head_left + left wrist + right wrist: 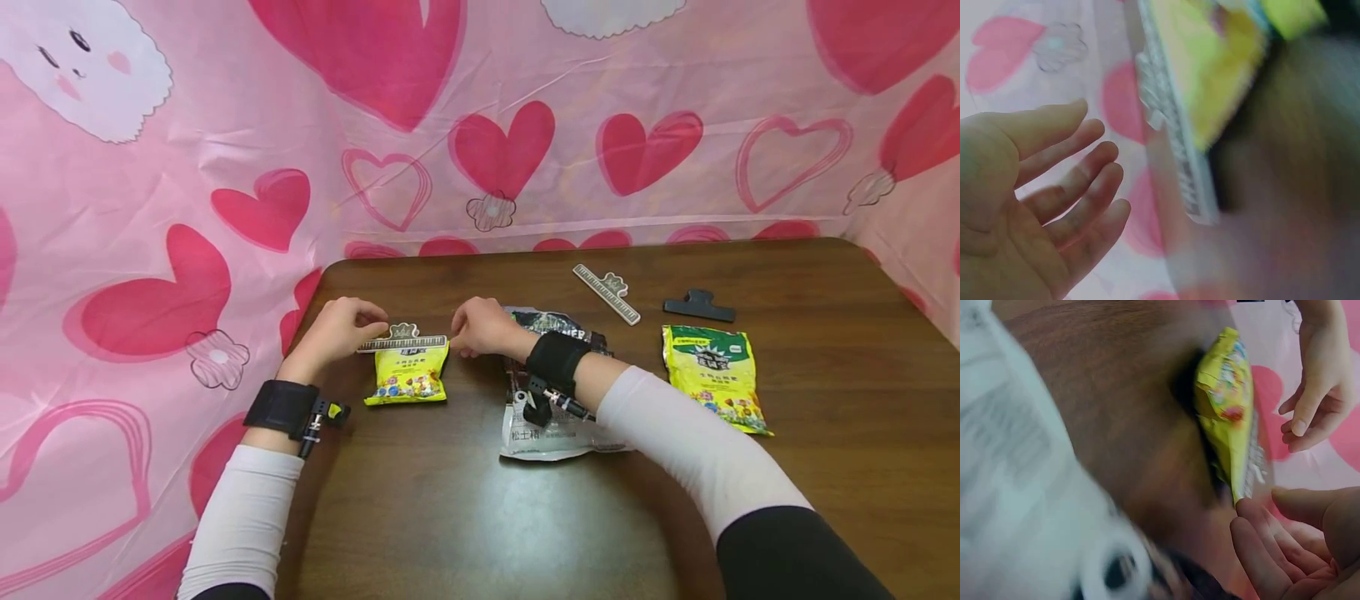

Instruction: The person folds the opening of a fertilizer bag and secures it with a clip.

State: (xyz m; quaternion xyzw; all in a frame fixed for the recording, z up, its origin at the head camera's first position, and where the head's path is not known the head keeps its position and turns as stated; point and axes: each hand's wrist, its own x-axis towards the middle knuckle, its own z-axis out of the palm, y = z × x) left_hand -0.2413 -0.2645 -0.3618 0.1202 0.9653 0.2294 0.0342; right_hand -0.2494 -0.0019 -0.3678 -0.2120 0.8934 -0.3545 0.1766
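Lying at far left: small yellow snack bag [407, 376] on the tabletop [450, 517], a ruler-shaped clip [402, 341] across its far edge.
Left hand [339, 327]: at the clip's left end; head view suggests fingertips touching it, while the blurred left wrist view shows fingers loosely extended, so grip cannot be told.
Right hand [482, 326]: at the clip's right end, fingers curled; whether it pinches the clip is unclear.
Hidden: white-and-black packet [551, 433] partly under the right forearm.
Writing: packet print too small to read.
Right side: second ruler clip [606, 292], black clip [699, 306], green-and-yellow bag [715, 375], well apart from both hands.
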